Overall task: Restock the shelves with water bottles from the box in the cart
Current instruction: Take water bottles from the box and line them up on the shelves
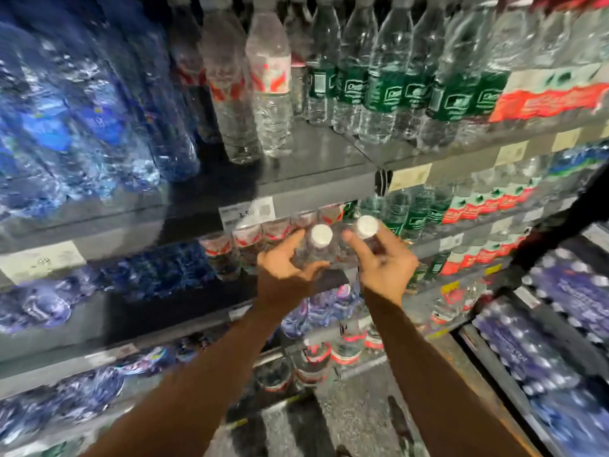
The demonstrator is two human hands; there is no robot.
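My left hand (287, 266) grips a clear water bottle with a white cap (321, 235). Beside it my right hand (385, 262) grips a second clear bottle with a white cap (366, 226). Both bottles are held upright in front of the middle shelf, below the grey upper shelf (316, 166). Two red-labelled bottles (268, 80) stand on that upper shelf with bare shelf in front of them. A row of red-labelled bottles (250, 240) sits on the shelf just behind my hands. The cart's box is not visible.
Blue-wrapped bottle packs (75, 103) fill the left of the shelves. Green-labelled bottles (385, 87) and red-wrapped packs (547, 100) stand to the right. A dark frame (540, 239) and packs of purple-labelled bottles (560, 324) lie at the right. More bottles (313, 357) sit on the lowest shelf.
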